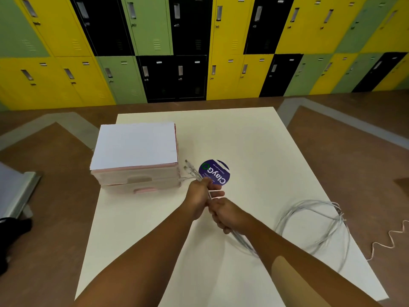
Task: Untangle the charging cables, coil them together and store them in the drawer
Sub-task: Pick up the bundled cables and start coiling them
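Head view, looking down past two bare forearms that reach in from the bottom of the frame. Filling the centre, a cream worktop point(254, 138). Just below centre, the left hand point(200, 192), closed around a bundle of pale grey charging cables point(242, 242) close to their plug ends point(188, 168), with the plugs poking out up and to the left of the fist. Just below and right of it, the right hand point(228, 216), fingers curled around the same bundle. From there, cables trailing toward the lower right and lying on the worktop in loose overlapping loops near its right edge. Left of centre, a white and pink drawer unit point(135, 151), just beside the plug ends, with two handled drawer fronts facing the viewer, apparently pushed in. Just above the left hand, a round blue sticker point(215, 172) with white lettering. Across the top, yellow, green and black lockers point(199, 41). At the right edge, a pinkish cord point(390, 239) on the brown floor point(55, 218).
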Action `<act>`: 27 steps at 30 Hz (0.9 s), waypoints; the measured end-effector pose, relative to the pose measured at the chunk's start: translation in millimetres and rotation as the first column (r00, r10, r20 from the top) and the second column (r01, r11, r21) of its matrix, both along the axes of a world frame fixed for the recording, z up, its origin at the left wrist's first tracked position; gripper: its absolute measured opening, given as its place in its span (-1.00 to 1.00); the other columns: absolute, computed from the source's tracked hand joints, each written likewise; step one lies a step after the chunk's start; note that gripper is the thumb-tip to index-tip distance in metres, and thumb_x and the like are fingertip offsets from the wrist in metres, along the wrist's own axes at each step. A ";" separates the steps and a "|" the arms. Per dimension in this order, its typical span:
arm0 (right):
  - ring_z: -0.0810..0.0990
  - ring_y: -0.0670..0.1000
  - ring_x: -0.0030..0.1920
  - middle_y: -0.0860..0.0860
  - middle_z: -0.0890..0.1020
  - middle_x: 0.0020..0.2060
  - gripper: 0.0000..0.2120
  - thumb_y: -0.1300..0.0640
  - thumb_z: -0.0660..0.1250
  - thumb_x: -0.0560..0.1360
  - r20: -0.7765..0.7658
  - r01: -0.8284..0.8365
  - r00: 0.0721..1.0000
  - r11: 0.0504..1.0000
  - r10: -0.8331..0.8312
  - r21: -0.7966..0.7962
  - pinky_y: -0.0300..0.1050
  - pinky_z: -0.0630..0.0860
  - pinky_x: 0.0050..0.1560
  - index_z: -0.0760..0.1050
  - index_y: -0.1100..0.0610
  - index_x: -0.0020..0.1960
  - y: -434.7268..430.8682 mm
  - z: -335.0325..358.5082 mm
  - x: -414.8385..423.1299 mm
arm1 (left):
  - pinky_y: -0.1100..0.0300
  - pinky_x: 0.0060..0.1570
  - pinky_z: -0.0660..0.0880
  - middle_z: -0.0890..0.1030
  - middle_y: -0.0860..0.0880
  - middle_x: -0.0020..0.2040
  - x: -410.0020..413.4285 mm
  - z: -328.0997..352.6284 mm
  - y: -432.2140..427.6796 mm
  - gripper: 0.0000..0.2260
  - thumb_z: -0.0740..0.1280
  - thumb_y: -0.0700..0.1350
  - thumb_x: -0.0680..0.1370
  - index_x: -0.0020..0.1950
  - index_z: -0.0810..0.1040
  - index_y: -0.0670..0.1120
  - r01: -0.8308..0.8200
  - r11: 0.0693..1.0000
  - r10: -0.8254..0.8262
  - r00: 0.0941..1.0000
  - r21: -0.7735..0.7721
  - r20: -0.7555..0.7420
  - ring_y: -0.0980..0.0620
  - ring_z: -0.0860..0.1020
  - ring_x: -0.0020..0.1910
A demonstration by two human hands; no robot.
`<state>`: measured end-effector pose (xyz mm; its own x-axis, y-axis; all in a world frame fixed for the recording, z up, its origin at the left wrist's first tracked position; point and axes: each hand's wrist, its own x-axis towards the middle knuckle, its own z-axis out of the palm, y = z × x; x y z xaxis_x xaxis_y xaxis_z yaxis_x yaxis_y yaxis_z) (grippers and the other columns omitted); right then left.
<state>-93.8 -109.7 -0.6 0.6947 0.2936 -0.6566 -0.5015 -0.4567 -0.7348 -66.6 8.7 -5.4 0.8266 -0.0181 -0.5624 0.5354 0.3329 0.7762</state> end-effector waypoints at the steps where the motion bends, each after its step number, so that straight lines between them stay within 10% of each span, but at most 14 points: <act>1: 0.19 -0.05 -0.52 -0.02 0.30 -0.48 -0.71 -0.03 0.11 0.59 -0.040 0.011 0.999 0.999 -0.009 0.039 -0.22 0.13 -0.45 0.29 0.07 -0.26 0.5 -0.2 -0.6 | 0.00 -0.15 0.58 0.63 -0.12 -0.21 2.8 0.3 -2.2 -0.80 0.12 -0.13 0.68 0.08 0.49 -0.19 -0.002 1.000 0.002 1.000 0.028 0.000 -0.13 0.65 -0.28; 11: 0.36 0.08 -0.46 0.08 0.38 -0.46 -0.65 -0.02 0.11 0.64 -0.289 -0.037 0.952 0.974 0.102 0.223 -0.08 0.43 -0.29 0.38 0.14 -0.24 -11.6 -8.4 -3.5 | 0.20 -0.47 0.34 0.38 -0.05 -0.31 5.7 1.4 -4.9 -0.80 0.11 -0.07 0.67 -0.04 0.44 -0.13 0.009 0.995 -0.015 0.998 0.104 0.057 0.05 0.28 -0.48; 16: 0.64 0.00 -0.13 0.02 0.69 -0.14 -0.87 0.08 0.35 0.43 -0.145 -0.406 0.903 0.914 0.405 0.021 -0.07 0.47 -0.07 0.58 0.09 -0.05 -24.5 -2.0 11.6 | 0.28 -0.48 0.07 0.20 0.01 -0.41 0.0 4.3 -2.2 -0.66 0.15 0.10 0.67 -0.23 0.37 -0.05 0.251 0.966 -0.254 0.966 0.061 0.050 0.07 0.11 -0.48; 23: 0.61 0.07 -0.30 0.12 0.67 -0.19 -0.83 0.16 0.30 0.57 0.103 0.214 0.968 0.968 -0.228 0.131 -0.13 0.46 -0.28 0.61 0.21 0.04 -46.9 11.8 52.0 | 0.24 -0.46 0.23 0.26 -0.02 -0.41 -1.3 4.3 8.0 -0.66 0.10 0.06 0.70 -0.11 0.47 -0.11 0.383 0.924 -0.382 0.922 0.002 0.069 0.05 0.16 -0.48; 27: 0.54 0.05 -0.36 0.14 0.64 -0.27 -0.82 0.13 0.37 0.56 0.237 0.246 0.925 0.943 -0.297 0.222 -0.13 0.42 -0.33 0.60 0.27 -0.02 -36.7 19.5 60.2 | 0.20 -0.44 0.34 0.39 -0.06 -0.38 -4.3 5.5 9.3 -0.66 0.11 0.05 0.70 -0.01 0.52 -0.17 0.433 0.900 -0.435 0.895 0.041 0.095 0.02 0.28 -0.48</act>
